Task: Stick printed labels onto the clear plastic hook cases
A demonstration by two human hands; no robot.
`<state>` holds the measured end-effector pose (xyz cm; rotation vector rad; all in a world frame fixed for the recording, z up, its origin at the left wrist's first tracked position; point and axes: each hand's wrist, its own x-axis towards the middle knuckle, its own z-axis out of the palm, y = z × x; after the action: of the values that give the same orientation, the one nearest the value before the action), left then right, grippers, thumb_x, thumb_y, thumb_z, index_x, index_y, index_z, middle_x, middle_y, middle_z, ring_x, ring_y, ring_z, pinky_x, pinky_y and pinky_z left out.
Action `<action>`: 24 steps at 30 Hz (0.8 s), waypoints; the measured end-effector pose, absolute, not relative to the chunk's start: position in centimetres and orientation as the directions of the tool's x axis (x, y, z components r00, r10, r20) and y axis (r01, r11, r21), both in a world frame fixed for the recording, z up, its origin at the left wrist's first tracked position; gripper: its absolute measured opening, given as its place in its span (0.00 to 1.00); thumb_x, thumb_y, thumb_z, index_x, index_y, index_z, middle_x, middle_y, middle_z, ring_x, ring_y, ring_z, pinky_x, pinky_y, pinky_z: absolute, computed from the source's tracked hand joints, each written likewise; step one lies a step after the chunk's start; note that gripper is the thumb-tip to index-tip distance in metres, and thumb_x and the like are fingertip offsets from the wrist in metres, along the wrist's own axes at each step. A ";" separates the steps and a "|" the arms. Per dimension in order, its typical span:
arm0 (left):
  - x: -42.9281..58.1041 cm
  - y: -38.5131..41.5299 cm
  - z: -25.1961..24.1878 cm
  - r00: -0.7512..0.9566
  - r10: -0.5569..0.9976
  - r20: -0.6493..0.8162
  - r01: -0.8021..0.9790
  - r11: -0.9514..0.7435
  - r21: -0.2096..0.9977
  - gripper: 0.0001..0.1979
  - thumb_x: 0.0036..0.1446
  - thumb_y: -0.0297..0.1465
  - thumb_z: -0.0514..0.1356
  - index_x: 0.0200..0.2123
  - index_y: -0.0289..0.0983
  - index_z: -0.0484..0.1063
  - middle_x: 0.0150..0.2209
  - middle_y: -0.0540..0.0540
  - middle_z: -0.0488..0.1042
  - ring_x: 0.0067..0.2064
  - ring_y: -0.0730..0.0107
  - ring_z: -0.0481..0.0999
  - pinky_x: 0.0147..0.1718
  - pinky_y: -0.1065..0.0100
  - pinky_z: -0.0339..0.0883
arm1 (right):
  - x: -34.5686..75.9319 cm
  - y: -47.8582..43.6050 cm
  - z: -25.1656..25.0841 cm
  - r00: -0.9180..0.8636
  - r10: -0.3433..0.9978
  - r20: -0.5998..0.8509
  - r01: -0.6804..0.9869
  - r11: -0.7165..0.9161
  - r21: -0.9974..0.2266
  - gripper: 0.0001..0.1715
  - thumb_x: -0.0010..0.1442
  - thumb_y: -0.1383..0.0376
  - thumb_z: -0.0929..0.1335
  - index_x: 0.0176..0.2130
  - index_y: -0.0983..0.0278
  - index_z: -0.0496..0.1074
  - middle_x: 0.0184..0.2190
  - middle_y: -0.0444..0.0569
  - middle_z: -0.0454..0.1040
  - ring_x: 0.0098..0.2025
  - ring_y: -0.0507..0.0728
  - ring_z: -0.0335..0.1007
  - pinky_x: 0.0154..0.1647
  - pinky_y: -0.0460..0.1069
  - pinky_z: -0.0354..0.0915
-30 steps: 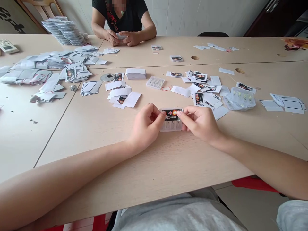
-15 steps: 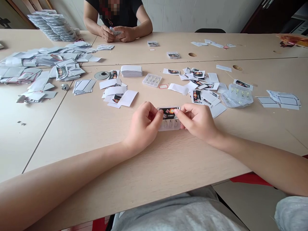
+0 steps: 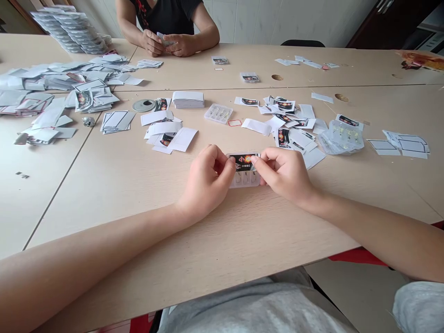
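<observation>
A small clear plastic hook box (image 3: 247, 180) lies near the table's front edge, with several fish hooks showing in its lower half. Across its upper part is a black label (image 3: 242, 163) with red and white print and an orange burst. My left hand (image 3: 208, 187) grips the left end, its thumb on the label's left corner and its fingers curled. At the opposite end, my right hand (image 3: 286, 175) is closed too, thumb pressed on the label's right corner. The fingertips behind the box are mostly hidden. Beyond it lie loose labels (image 3: 289, 143).
Another hook box (image 3: 218, 113) lies behind my hands, left of more boxes in a plastic bag (image 3: 343, 138). Cards (image 3: 183, 138), a card stack (image 3: 188, 99) and a tape roll (image 3: 144, 105) lie left. Opposite, a person's hands (image 3: 166, 44) hold a small item beside stacked packs (image 3: 71, 30).
The camera view has shifted slightly. Both my hands keep the same hold on the box and label, with no clear movement.
</observation>
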<state>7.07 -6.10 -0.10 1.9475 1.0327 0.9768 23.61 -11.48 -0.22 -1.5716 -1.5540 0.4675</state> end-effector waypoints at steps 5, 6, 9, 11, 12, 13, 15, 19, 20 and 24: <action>7.2 -6.2 0.0 0.385 0.878 0.286 0.337 -0.422 0.842 0.11 0.55 0.29 0.56 0.23 0.38 0.56 0.23 0.51 0.61 0.26 0.75 0.60 0.23 0.71 0.54 | 23.6 -11.4 -0.3 0.153 0.939 0.307 0.629 0.147 -0.763 0.20 0.59 0.57 0.64 0.20 0.62 0.60 0.14 0.43 0.61 0.18 0.50 0.57 0.21 0.47 0.51; 7.2 -6.2 0.0 0.384 0.879 0.284 0.339 -0.420 0.842 0.11 0.54 0.29 0.56 0.23 0.38 0.56 0.23 0.51 0.62 0.26 0.75 0.60 0.23 0.71 0.54 | 23.6 -11.4 -0.3 0.153 0.938 0.310 0.632 0.149 -0.761 0.20 0.59 0.58 0.64 0.20 0.62 0.60 0.14 0.43 0.62 0.19 0.50 0.57 0.21 0.47 0.52; 7.2 -6.3 0.0 0.386 0.879 0.280 0.347 -0.419 0.839 0.12 0.54 0.29 0.57 0.23 0.38 0.56 0.23 0.51 0.61 0.25 0.75 0.59 0.23 0.71 0.53 | 23.6 -11.4 -0.3 0.150 0.937 0.317 0.635 0.154 -0.757 0.20 0.59 0.58 0.64 0.19 0.62 0.59 0.15 0.43 0.62 0.19 0.50 0.57 0.22 0.47 0.53; 7.2 -6.2 0.0 0.386 0.879 0.280 0.354 -0.421 0.835 0.12 0.54 0.29 0.57 0.23 0.38 0.56 0.23 0.51 0.61 0.26 0.75 0.60 0.23 0.71 0.53 | 23.6 -11.4 -0.3 0.148 0.935 0.322 0.636 0.159 -0.755 0.20 0.59 0.58 0.64 0.19 0.62 0.59 0.15 0.44 0.62 0.20 0.50 0.58 0.22 0.47 0.54; 7.2 -6.2 0.1 0.387 0.878 0.281 0.355 -0.423 0.833 0.12 0.54 0.30 0.57 0.23 0.38 0.56 0.23 0.51 0.61 0.26 0.75 0.60 0.23 0.71 0.53 | 23.6 -11.4 -0.2 0.147 0.934 0.325 0.637 0.162 -0.753 0.20 0.59 0.59 0.64 0.19 0.62 0.59 0.15 0.44 0.62 0.20 0.50 0.58 0.23 0.47 0.54; 7.2 -6.2 0.1 0.388 0.877 0.282 0.357 -0.425 0.832 0.12 0.54 0.30 0.57 0.23 0.38 0.56 0.23 0.51 0.61 0.26 0.75 0.60 0.23 0.71 0.54 | 23.6 -11.4 -0.2 0.145 0.934 0.327 0.639 0.164 -0.752 0.20 0.59 0.59 0.64 0.19 0.62 0.59 0.15 0.44 0.62 0.20 0.50 0.58 0.23 0.47 0.54; 7.2 -6.1 0.1 0.388 0.877 0.285 0.361 -0.429 0.828 0.12 0.54 0.29 0.56 0.22 0.37 0.56 0.23 0.51 0.61 0.26 0.75 0.60 0.24 0.71 0.54 | 23.6 -11.4 -0.2 0.144 0.933 0.330 0.641 0.167 -0.749 0.20 0.59 0.60 0.64 0.19 0.62 0.59 0.15 0.43 0.62 0.20 0.50 0.57 0.23 0.47 0.54; 7.4 -6.2 0.1 0.384 0.877 0.287 0.377 -0.433 0.819 0.11 0.54 0.29 0.56 0.22 0.37 0.56 0.23 0.51 0.62 0.25 0.76 0.60 0.24 0.71 0.54 | 23.5 -11.3 -0.2 0.154 0.934 0.323 0.635 0.157 -0.756 0.19 0.58 0.62 0.65 0.18 0.63 0.59 0.14 0.42 0.61 0.19 0.49 0.56 0.21 0.46 0.52; 7.4 -6.2 0.1 0.384 0.878 0.287 0.380 -0.434 0.817 0.11 0.54 0.29 0.56 0.23 0.37 0.56 0.23 0.51 0.62 0.25 0.76 0.60 0.24 0.72 0.54 | 23.6 -11.2 -0.2 0.160 0.936 0.314 0.628 0.148 -0.764 0.19 0.58 0.63 0.65 0.18 0.63 0.59 0.13 0.42 0.60 0.19 0.49 0.56 0.21 0.46 0.52; 7.5 -6.2 0.1 0.369 0.889 0.271 0.392 -0.413 0.822 0.11 0.54 0.28 0.56 0.23 0.37 0.57 0.22 0.52 0.62 0.25 0.76 0.60 0.24 0.73 0.54 | 23.8 -11.0 -0.3 0.170 0.944 0.284 0.571 0.141 -0.809 0.24 0.57 0.64 0.66 0.15 0.63 0.55 0.12 0.41 0.59 0.18 0.48 0.55 0.21 0.47 0.53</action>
<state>7.45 -6.24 0.09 1.9690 1.1044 0.9611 23.80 -11.01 -0.27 -1.5392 -1.5098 0.5169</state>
